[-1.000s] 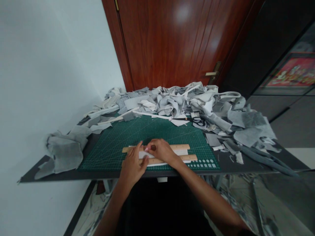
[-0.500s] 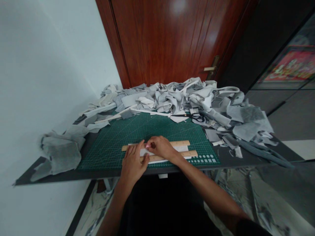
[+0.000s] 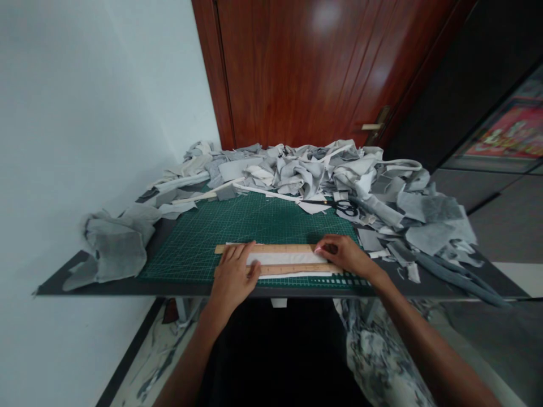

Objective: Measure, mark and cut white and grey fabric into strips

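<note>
Two wooden rulers (image 3: 284,248) lie nearly parallel on a strip of white cloth (image 3: 282,258), with a white band showing between them. My left hand (image 3: 235,268) rests flat across both rulers near their left ends, fingers extended and thumb on the nearer one. Toward the right end of the far ruler, my right hand (image 3: 345,254) pinches a small pink chalk-like piece (image 3: 318,249) at the ruler's edge. Under the cloth is a green cutting mat (image 3: 199,226) with a printed grid.
A heap of grey and white fabric scraps (image 3: 297,172) lines the table's back and right side. Black scissors (image 3: 345,207) lie at its front edge. Grey cloth (image 3: 116,251) sits at the left end. Behind stands a wooden door (image 3: 292,73); scraps litter the floor.
My right hand has moved right along the far ruler with the pink piece, away from my left hand. The left hand stays on the rulers; the camera view has shifted slightly.
</note>
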Demonstrator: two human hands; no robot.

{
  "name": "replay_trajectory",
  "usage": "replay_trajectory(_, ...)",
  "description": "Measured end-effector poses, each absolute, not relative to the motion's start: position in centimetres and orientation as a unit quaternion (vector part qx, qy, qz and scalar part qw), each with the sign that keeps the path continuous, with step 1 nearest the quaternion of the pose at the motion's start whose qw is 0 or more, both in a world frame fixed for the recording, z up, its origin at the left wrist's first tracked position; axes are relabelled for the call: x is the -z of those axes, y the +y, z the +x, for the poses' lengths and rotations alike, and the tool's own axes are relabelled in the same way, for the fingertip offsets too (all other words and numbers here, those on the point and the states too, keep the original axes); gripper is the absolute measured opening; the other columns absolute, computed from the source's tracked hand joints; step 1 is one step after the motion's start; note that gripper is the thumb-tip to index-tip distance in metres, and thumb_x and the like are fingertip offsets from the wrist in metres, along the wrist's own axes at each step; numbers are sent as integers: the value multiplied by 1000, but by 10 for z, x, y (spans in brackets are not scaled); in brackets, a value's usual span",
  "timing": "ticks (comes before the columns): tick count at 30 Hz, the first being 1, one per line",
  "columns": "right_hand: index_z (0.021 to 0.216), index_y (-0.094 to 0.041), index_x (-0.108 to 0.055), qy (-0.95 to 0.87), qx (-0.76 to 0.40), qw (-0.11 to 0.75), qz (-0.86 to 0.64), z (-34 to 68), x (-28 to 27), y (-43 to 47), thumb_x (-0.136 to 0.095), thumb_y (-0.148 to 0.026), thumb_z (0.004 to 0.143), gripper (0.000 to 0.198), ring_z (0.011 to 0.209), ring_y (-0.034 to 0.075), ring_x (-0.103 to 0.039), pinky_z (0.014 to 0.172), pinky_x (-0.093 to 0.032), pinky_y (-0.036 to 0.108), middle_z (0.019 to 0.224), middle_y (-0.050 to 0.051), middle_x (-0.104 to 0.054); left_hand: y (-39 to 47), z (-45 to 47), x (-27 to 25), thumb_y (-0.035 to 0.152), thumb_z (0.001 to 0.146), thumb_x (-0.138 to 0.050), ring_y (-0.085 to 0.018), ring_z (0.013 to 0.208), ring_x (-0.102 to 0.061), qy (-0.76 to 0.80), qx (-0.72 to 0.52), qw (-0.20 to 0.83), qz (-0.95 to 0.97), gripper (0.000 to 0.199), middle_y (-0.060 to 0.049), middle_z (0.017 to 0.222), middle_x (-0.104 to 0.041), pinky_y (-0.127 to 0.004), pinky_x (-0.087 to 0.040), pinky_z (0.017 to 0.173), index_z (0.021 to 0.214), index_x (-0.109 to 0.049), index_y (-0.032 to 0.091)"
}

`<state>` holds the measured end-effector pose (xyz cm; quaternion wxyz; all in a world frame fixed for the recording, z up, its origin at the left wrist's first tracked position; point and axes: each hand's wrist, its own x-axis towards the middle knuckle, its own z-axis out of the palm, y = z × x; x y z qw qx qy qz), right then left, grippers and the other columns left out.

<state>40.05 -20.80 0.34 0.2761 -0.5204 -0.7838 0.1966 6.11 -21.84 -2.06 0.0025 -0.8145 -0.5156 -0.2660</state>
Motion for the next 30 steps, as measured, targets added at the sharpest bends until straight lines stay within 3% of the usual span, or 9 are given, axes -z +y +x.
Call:
replay_trajectory(7,93,-18,-75,-770,-321,371,-409,325,-4,-195,-67,-36,97,21,75,14,-60,68,-43,24,89,3,-71,-210,44,26,32,103,-50,-29,126,-64,-504,297,-61,-808,47,-11,136,-69,-46,-52,110,148,-50,19)
replay_trajectory(11,90,-16,-75,-746,-356,407,-389,279,-2,-179,-70,-32,95,17,69,12,-56,65,-42,23,84,2,-70,-209,37,29,37,102,-53,-31,128,-62,-507,309,-63,-802,48,-13,139,-66,-49,-51,111,146,-50,19)
replay_trajectory(15,87,-16,-76,-750,-352,403,-389,250,0,-166,-72,-24,92,10,68,11,-58,67,-43,22,80,0,-73,-213,38,27,38,98,-59,-35,127,-56,-514,324,-20,-794,44,-16,132,-64,-54,-49,111,135,-57,15)
replay_trajectory(21,85,-16,-79,-771,-356,368,-378,230,3,-154,-76,-19,90,7,73,11,-66,70,-45,21,81,1,-77,-212,34,22,40,97,-62,-35,121,-57,-510,306,-12,-803,30,-12,126,-65,-52,-51,107,118,-67,20)
replay_trajectory(25,84,-16,-81,-770,-356,365,-384,226,4,-151,-77,-17,88,5,72,11,-67,69,-46,20,79,1,-77,-207,27,26,43,98,-63,-34,119,-59,-507,308,-21,-804,40,-12,125,-68,-51,-52,106,130,-63,20)
replay_trajectory(30,87,-16,-81,-773,-369,357,-372,218,4,-150,-76,-14,89,6,74,11,-69,71,-46,19,82,2,-79,-207,25,33,47,92,-71,-35,125,-61,-529,357,-48,-769,72,-16,134,-65,-54,-51,108,152,-43,17)
